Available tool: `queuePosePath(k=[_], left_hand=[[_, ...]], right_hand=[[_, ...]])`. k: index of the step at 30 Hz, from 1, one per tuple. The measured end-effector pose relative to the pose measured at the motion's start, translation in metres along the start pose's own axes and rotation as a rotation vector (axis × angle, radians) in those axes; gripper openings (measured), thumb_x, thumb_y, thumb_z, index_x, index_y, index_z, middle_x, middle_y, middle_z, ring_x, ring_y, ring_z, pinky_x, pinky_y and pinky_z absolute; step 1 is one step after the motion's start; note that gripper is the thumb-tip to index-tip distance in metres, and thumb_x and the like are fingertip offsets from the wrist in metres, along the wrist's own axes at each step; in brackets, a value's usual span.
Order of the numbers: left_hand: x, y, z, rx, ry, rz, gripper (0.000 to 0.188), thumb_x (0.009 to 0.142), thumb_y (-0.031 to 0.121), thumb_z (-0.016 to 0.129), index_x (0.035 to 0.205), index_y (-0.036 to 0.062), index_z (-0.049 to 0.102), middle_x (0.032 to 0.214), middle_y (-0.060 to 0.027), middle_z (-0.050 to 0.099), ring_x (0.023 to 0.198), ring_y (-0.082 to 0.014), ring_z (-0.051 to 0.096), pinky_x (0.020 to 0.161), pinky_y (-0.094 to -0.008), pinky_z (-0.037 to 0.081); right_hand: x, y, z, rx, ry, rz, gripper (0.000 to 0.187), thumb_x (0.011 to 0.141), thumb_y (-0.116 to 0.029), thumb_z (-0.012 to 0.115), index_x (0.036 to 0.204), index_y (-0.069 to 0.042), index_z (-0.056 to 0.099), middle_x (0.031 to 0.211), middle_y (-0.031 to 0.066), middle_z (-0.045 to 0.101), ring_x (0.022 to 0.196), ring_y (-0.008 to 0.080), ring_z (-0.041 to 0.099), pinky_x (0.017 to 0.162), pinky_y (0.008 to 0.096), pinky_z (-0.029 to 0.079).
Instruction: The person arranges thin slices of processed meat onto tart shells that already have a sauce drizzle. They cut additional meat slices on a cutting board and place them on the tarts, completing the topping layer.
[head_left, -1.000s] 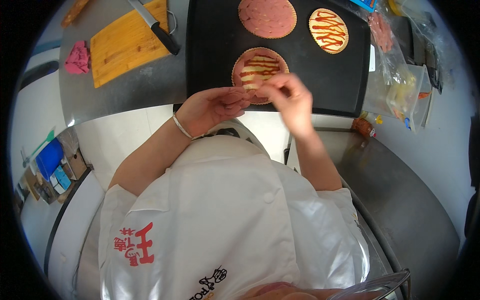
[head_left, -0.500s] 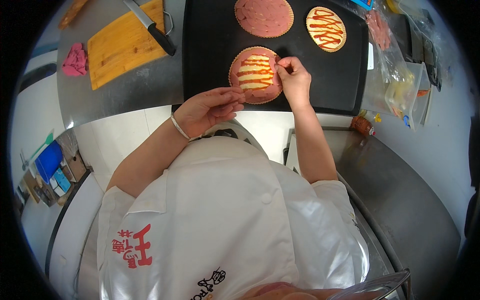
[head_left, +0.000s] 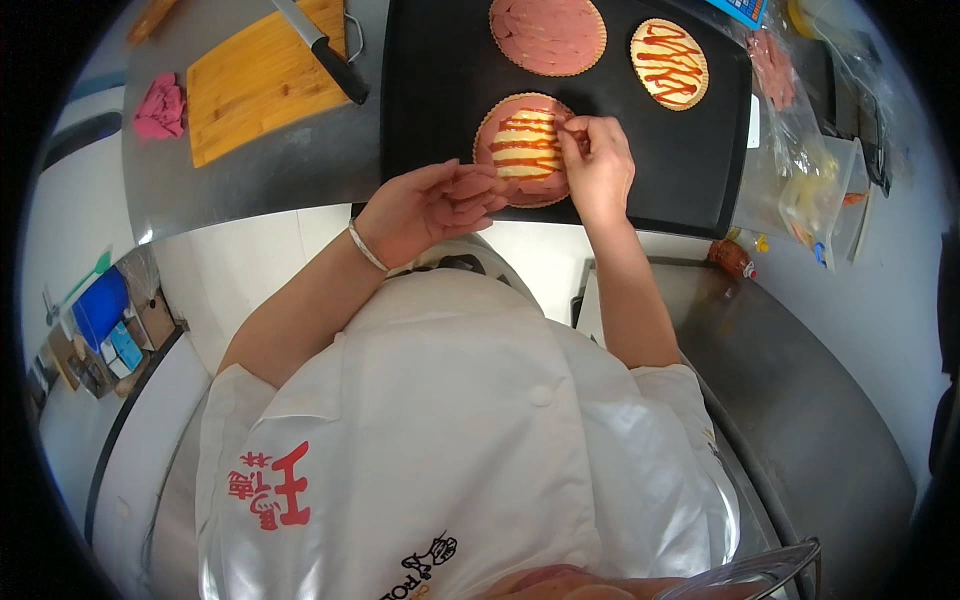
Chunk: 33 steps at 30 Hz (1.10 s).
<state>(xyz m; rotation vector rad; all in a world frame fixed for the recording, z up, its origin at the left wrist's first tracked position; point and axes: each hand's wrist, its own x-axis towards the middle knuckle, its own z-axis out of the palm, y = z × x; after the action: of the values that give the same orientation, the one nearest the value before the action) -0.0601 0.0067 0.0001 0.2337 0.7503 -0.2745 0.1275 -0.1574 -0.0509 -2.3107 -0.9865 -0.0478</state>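
Note:
On a large black tray (head_left: 430,90) lie three round pizza bases. The nearest pizza (head_left: 527,148) carries a ring of pink ham slices around a pale middle striped with red sauce. At its right edge my right hand (head_left: 602,170) is closed, thumb and fingertips pinched on a slice of ham mostly hidden by the fingers. Cupped palm up at the pizza's lower left, my left hand (head_left: 410,215) appears to hold several pink ham slices (head_left: 476,190). Behind is a pizza covered with ham (head_left: 547,35); a pizza with only red sauce zigzags (head_left: 670,65) lies far right.
Left of the tray, a wooden cutting board (head_left: 250,95) bears a black-handled knife (head_left: 340,70). A pink cloth (head_left: 160,107) lies beside it. On the right are a plastic bag of ham (head_left: 770,68), a clear container (head_left: 815,190) and a red-brown bottle (head_left: 731,258).
The view has shifted slightly, moving the tray and board rightward in the picture. My right hand stays at the near pizza's right edge; my left hand has turned its palm up more.

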Motion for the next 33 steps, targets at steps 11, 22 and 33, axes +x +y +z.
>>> queuePosePath(k=[11,22,33], left_hand=[[0.005,-0.004,-0.013,-0.006,-0.034,0.044,0.043,0.106,0.027,0.035,0.124,-0.0051,0.056,0.117,-0.0170,0.065,0.105,-0.0272,0.067,0.101,-0.0414,0.050],[-0.002,-0.002,-0.010,0.072,0.044,0.065,0.029,0.101,0.012,0.052,0.126,-0.0010,0.059,0.111,-0.0112,0.070,0.105,-0.0189,0.068,0.095,-0.0316,0.053],[-0.004,-0.003,-0.010,0.064,0.076,0.062,0.023,0.097,0.010,0.060,0.118,0.0027,0.066,0.107,-0.0114,0.071,0.092,-0.0193,0.069,0.080,-0.0284,0.058]], right_hand=[[-0.020,-0.082,-0.020,0.317,-0.319,-0.220,0.015,0.076,-0.002,0.073,0.090,-0.006,0.068,0.083,0.0073,0.060,0.079,0.0256,0.063,0.065,0.0350,0.054],[0.000,-0.036,-0.029,0.836,-0.286,0.540,0.008,0.087,0.000,0.072,0.093,0.001,0.067,0.084,0.0025,0.068,0.078,0.0072,0.062,0.071,0.0222,0.051],[0.043,0.003,-0.002,0.337,-0.518,0.450,0.011,0.086,-0.008,0.073,0.095,-0.001,0.070,0.080,0.0041,0.069,0.070,0.0081,0.060,0.068,0.0240,0.049]])
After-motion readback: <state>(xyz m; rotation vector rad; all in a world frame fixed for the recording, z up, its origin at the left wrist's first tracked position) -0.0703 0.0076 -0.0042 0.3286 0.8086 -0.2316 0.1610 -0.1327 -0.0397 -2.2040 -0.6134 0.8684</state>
